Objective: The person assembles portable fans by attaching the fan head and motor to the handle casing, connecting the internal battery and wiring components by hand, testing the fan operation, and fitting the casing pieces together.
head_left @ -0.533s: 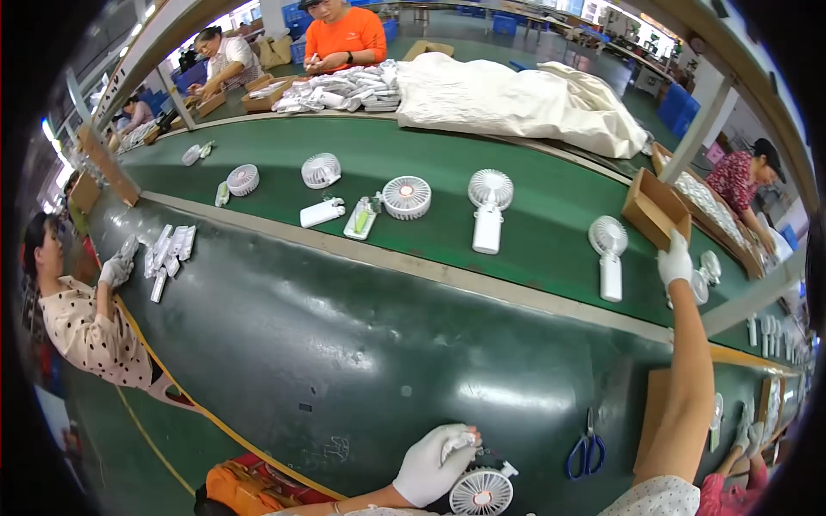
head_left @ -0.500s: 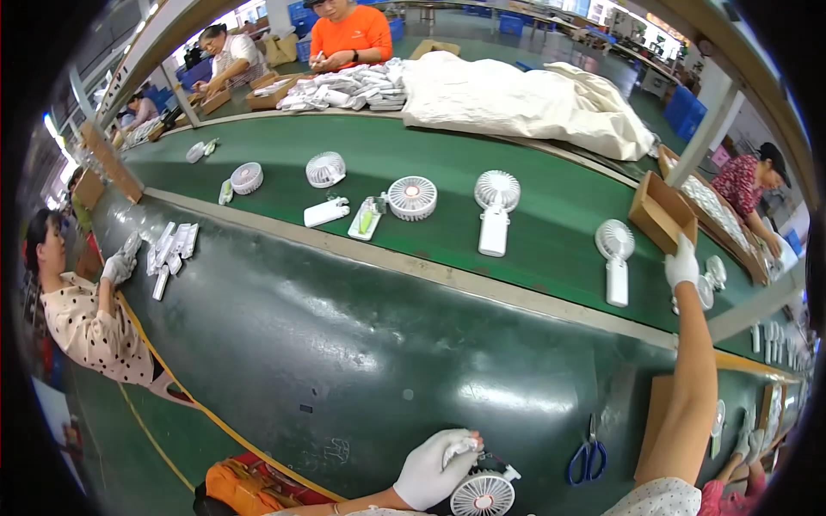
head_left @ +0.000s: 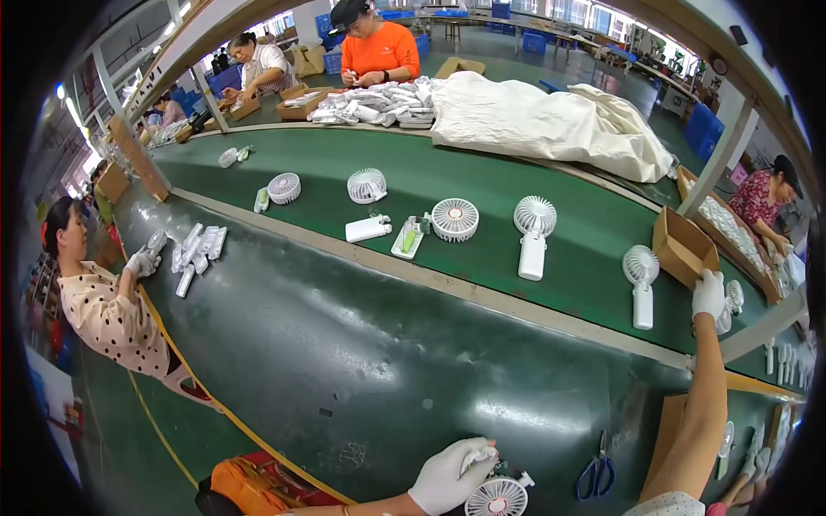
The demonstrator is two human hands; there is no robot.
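My left hand, in a white glove, closes around a white plastic piece at the bench's near edge. Beside it lies a round white fan head, with a small green part and thin wires between it and my hand. My right hand, also gloved, is stretched far out to the right over the green belt. It grips the near corner of an open cardboard box; its fingertips are partly hidden there. Left of the box lies a white handheld fan.
Blue-handled scissors lie on the dark bench. Along the belt are several fans and opened handles. A slanted post stands near my right arm. A co-worker at left handles white parts; others work across the belt.
The whole view has shifted, so everything sits lower and further right. Fans and the box on the belt have also drifted slightly right. My left hand keeps its hold; my right hand stays at the box.
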